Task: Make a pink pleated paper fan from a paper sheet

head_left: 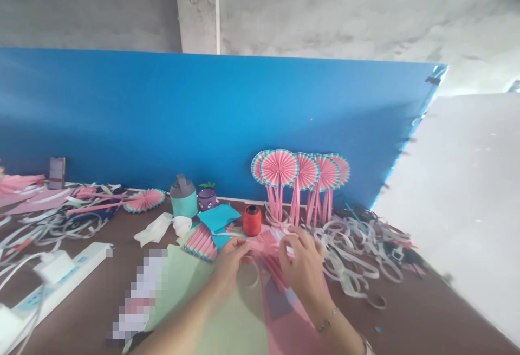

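Note:
A pleated pink paper [265, 244] lies between my two hands, over the middle of the table. My left hand [229, 263] pinches the left end of the folds between thumb and fingers. My right hand [303, 263] is bent at the paper's right side, thumb and forefinger curled together; what sits between those fingertips is too blurred to name. Below the hands are a flat pink sheet [290, 325] and a pale green sheet [227, 317]. A red thread spool [252, 221] stands just behind the paper. Another pleated pink piece with blue edging [201, 243] lies left of my left hand.
Several finished pink paper fans [279, 168] lean on the blue partition [162, 111]. Curled white strips [349, 257] heap at right. A teal cup [183, 198], purple pot [207, 199], tissues [156, 228], power strip [77, 271] and phone [57, 172] stand or lie leftward.

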`<state>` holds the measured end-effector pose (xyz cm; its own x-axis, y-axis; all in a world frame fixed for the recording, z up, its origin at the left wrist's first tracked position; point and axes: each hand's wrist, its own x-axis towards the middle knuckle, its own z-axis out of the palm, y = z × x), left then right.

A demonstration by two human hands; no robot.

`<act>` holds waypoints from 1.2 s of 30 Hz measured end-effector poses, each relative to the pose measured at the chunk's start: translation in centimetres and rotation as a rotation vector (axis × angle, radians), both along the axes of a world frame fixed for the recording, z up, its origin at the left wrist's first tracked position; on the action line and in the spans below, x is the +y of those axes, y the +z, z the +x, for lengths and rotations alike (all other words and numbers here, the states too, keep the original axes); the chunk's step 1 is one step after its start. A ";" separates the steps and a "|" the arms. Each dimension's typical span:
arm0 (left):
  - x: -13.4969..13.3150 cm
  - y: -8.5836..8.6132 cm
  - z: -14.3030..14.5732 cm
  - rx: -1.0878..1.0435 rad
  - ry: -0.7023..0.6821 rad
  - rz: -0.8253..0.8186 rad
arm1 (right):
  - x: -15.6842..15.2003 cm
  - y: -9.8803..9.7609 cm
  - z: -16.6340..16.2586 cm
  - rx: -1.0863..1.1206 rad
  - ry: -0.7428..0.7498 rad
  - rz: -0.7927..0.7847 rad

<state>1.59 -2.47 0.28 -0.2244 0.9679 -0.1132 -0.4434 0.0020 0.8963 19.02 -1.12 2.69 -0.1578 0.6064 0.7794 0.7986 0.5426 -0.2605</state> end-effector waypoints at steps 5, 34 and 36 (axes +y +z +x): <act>0.4 -0.4 -0.4 -0.007 0.029 -0.008 | 1.6 -0.1 1.2 0.396 0.104 -0.197; -1.3 1.7 -0.3 -0.226 -0.351 -0.124 | 1.8 1.3 1.7 1.236 0.811 -0.933; -1.0 1.5 -0.6 -0.222 -0.295 -0.134 | 1.9 1.4 2.1 1.240 0.774 -0.930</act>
